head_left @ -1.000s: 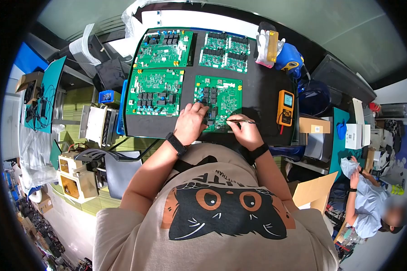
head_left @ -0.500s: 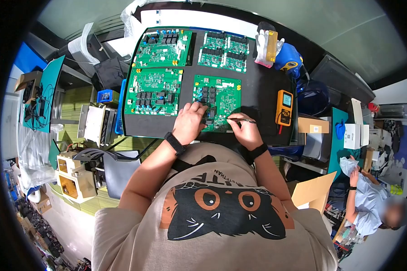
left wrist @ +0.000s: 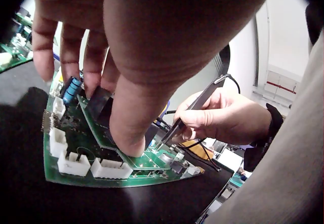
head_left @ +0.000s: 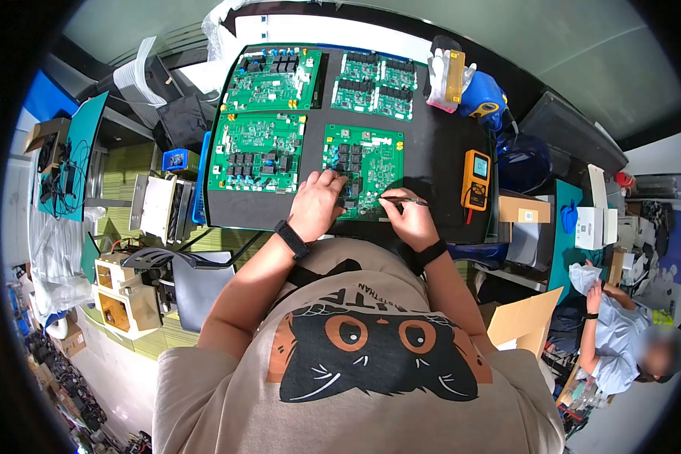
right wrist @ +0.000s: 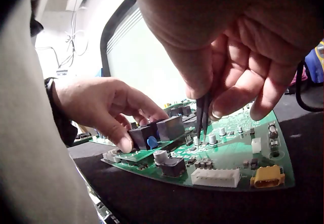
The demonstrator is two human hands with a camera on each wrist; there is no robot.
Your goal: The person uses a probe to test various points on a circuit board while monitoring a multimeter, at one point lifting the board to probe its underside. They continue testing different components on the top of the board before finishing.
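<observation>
Leftmost on the dark surface (head_left: 242, 209) I see a far-left board (head_left: 272, 83) and, on the person's side of it, a near-left board (head_left: 259, 151), neither of them touched. Next comes my left grip (head_left: 318, 203), reaching over the left edge of the work board (head_left: 382, 163), which lies just in front of the person's body, its longer side seeming to run away from it. That grip is grasping a small board (right wrist: 139, 155) bearing black blocks, with the thumb at one edge and the fingers across on the other side; the small board sits above the work board's left portion.

To the right of it, the tips of the tweezers (right wrist: 204, 115) point down at the work board among little cylindrical parts; I can't tell whether they touch. The tweezers stand steeply in the right wrist view, and from the head camera their length runs roughly sideways, tips toward the left grip. The right grip (head_left: 414, 219) has them pinched between thumb and fingers.

I judge the coming move turns on that gap: the tips lie just right of the small board, so the right grip is nearer to that spot, while the left seems better placed to steady. Further right, well apart from both, rests an orange meter (head_left: 476, 181).
</observation>
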